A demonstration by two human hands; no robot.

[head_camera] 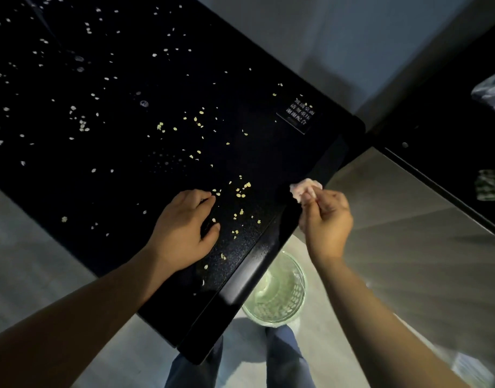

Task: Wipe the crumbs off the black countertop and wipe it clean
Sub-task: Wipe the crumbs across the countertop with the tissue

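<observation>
Wiping looks barely begun: the glossy black countertop carries pale flaky crumbs scattered toward ten and twelve o'clock, thickest at one o'clock of the left hand, which rests on the surface, fingers loosely bent, holding nothing visible. The right hand pinches a crumpled pale pink paper wad at the counter's edge, at three o'clock of the left. Next, I judge, the wad must sweep flakes over the rim into the pale green perforated plastic bin at six o'clock.
</observation>
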